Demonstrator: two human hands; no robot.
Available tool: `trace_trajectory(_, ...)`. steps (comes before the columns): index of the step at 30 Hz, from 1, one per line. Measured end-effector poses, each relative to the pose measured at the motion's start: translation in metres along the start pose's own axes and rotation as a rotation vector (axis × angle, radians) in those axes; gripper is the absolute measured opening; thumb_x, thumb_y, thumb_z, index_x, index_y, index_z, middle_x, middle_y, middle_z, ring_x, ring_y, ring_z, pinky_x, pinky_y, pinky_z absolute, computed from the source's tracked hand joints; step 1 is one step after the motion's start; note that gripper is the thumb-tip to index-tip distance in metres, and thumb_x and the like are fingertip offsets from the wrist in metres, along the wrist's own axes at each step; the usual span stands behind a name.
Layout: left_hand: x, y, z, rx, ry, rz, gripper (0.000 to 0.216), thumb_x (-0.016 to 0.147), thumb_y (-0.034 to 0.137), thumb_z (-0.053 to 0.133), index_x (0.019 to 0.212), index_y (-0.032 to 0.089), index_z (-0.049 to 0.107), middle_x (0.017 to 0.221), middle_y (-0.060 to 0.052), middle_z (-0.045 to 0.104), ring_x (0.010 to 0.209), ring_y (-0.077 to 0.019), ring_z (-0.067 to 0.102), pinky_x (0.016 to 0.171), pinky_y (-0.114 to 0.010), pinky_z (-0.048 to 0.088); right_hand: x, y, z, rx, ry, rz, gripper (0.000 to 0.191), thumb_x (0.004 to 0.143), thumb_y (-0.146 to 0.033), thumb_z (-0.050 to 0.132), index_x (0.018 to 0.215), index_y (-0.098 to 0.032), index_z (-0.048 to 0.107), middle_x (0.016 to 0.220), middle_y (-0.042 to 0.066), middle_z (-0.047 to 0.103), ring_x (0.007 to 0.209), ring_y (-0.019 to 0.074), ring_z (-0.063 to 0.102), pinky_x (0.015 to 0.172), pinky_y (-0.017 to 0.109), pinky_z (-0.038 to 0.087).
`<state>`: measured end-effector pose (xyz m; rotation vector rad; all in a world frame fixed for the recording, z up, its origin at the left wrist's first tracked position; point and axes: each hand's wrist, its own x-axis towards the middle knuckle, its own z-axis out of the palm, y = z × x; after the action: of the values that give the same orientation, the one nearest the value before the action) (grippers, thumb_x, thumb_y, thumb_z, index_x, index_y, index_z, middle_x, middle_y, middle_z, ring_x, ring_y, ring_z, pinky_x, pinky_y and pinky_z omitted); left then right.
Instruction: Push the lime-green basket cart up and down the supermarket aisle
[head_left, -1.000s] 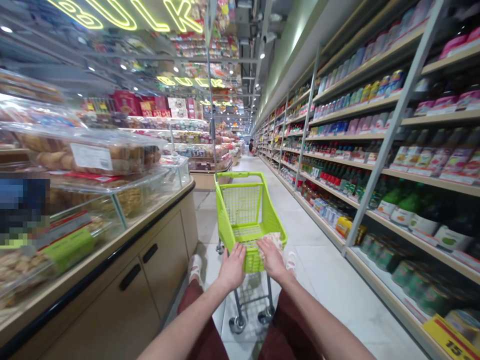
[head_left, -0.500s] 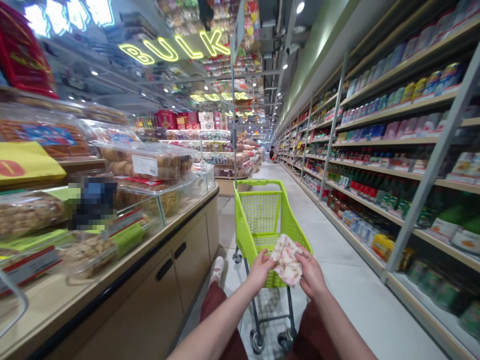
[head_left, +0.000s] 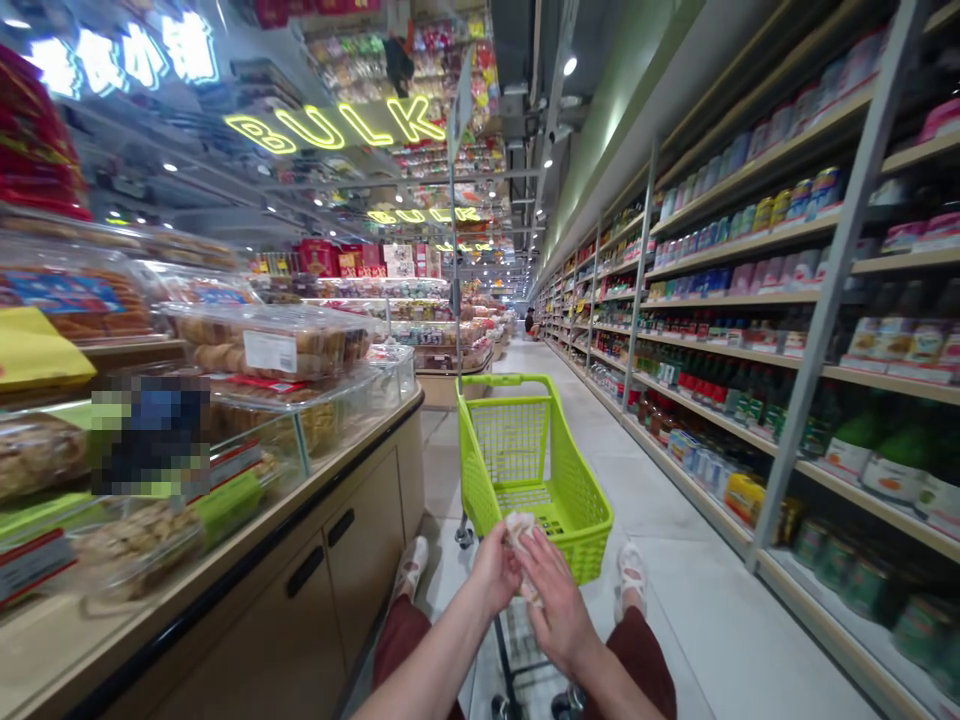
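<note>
A small crumpled cloth (head_left: 519,524), pale with a pink floral pattern, is bunched between my two hands. My left hand (head_left: 491,572) has its fingers curled round it from the left. From the right, my right hand (head_left: 553,592) presses over it, its fingers covering most of the cloth. Only the upper edge and a bit below the fingers show. Just beyond my hands stands a lime-green shopping cart (head_left: 592,500) with a mesh-sided basket; my hands overlap its near rim in the view, and I cannot tell whether they touch it.
On the left runs a wooden counter (head_left: 367,510) with packaged baked goods (head_left: 292,345) and nuts. Tall shelves (head_left: 731,425) of cans and bottles line the right side. A tiled aisle (head_left: 660,480) stretches ahead, with a person (head_left: 530,323) low down far off.
My hands have come together and lower, and the cloth that was spread between them is now bunched up. The view has shifted slightly to the right.
</note>
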<state>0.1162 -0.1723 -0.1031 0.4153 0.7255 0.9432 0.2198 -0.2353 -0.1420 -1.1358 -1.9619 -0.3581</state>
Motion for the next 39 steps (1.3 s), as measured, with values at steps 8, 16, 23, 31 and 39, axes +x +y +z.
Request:
trace_trajectory(8, -0.012, 0.001, 0.002, 0.300, -0.100, -0.024, 0.016, 0.065, 0.019, 0.065, 0.072, 0.014, 0.052, 0.053, 0.004, 0.050, 0.042, -0.0047, 0.046, 0.040, -0.014, 0.035, -0.015, 0.022, 0.011, -0.061, -0.099, -0.013, 0.057, 0.072, -0.015, 0.043, 0.129, -0.012, 0.040, 0.135, 0.013, 0.037, 0.129, 0.0231, 0.028, 0.100, 0.044, 0.036)
trace_trajectory(16, -0.007, 0.002, 0.019, 0.380, -0.091, -0.043, 0.014, 0.066, 0.004, 0.053, 0.071, 0.015, 0.047, 0.052, 0.005, 0.049, 0.037, -0.0035, 0.043, 0.037, -0.013, 0.034, -0.015, 0.017, -0.001, -0.238, -0.012, 0.101, 0.048, 0.076, -0.016, 0.044, 0.123, -0.020, 0.048, 0.140, 0.011, 0.028, 0.132, 0.0273, 0.018, 0.101, 0.052, 0.026)
trace_trajectory(23, 0.002, 0.005, 0.020, 0.711, -0.049, 0.130, 0.029, 0.074, 0.009, 0.044, 0.102, 0.016, 0.045, 0.091, -0.007, 0.063, 0.079, -0.0128, 0.062, 0.076, -0.030, 0.050, -0.007, 0.072, -0.018, -0.190, 0.100, 0.351, 0.047, 0.074, -0.011, 0.038, 0.118, -0.019, 0.052, 0.129, 0.007, 0.044, 0.126, 0.0213, 0.030, 0.102, 0.044, 0.031)
trace_trajectory(31, 0.017, 0.010, -0.026, 2.129, -0.221, 0.747, 0.055, 0.070, 0.012, 0.045, 0.125, 0.019, 0.039, 0.136, -0.007, 0.038, 0.133, -0.0239, 0.017, 0.107, -0.056, 0.008, -0.007, 0.071, -0.004, -0.189, -0.175, 0.498, 0.055, 0.071, -0.005, 0.039, 0.125, -0.015, 0.046, 0.134, 0.009, 0.038, 0.128, 0.0227, 0.026, 0.103, 0.042, 0.025)
trace_trajectory(39, 0.013, 0.010, -0.035, 2.314, -0.155, 0.725, 0.061, 0.072, 0.019, 0.042, 0.131, 0.018, 0.030, 0.140, -0.007, 0.033, 0.134, -0.0225, 0.013, 0.105, -0.058, 0.011, -0.001, 0.061, -0.001, -0.227, -0.317, 0.452, 0.061, 0.070, -0.002, 0.040, 0.126, -0.025, 0.044, 0.139, 0.003, 0.033, 0.132, 0.0232, 0.018, 0.104, 0.050, 0.015)
